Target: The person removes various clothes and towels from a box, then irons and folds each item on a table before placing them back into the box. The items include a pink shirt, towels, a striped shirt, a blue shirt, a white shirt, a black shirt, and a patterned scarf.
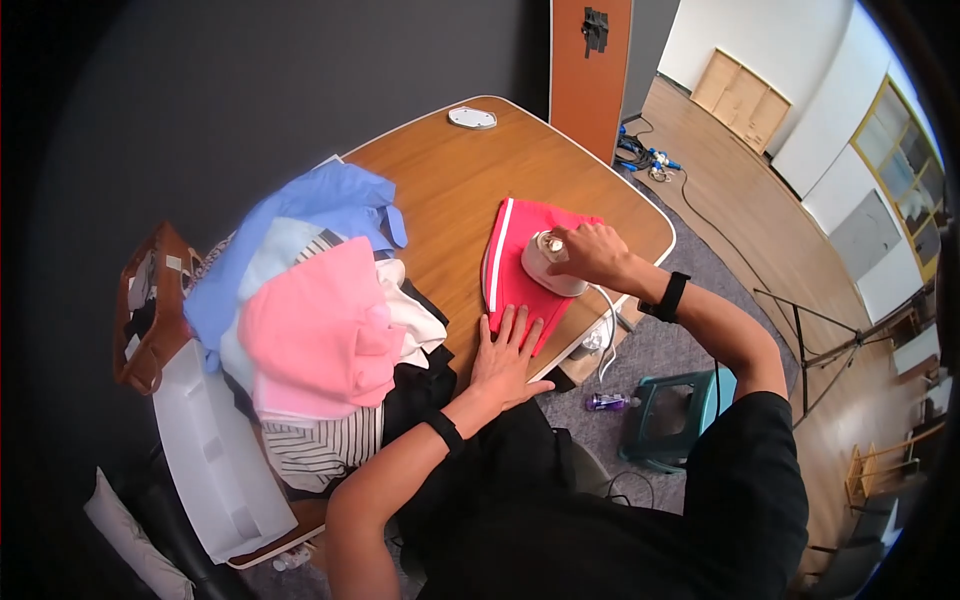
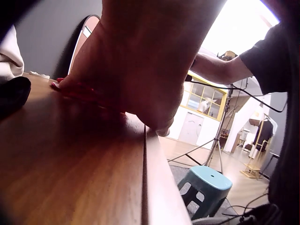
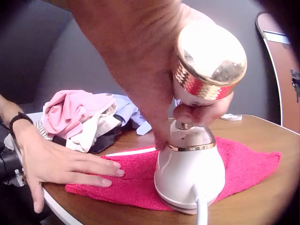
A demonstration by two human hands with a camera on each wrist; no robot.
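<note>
A bright pink-red cloth (image 1: 525, 222) with a white stripe along one side lies flat near the table's front edge. On top of it stands a small white handheld iron (image 3: 190, 176) with gold trim and a white cord. My right hand (image 1: 598, 254) grips the iron's handle from above, fingers and thumb wrapped round it. With fingers spread and straight, my left hand (image 1: 502, 362) rests on the near corner of the cloth. In the left wrist view the left hand (image 2: 145, 61) hides most of the cloth.
Left on the table is a heap of clothes, with a pink garment (image 1: 310, 325) and a blue garment (image 1: 330, 205). A white tray (image 1: 215, 450) and a brown basket (image 1: 150, 310) sit beyond it. The white stand (image 1: 472, 118) lies at the far edge. A teal stool (image 1: 665, 425) stands below.
</note>
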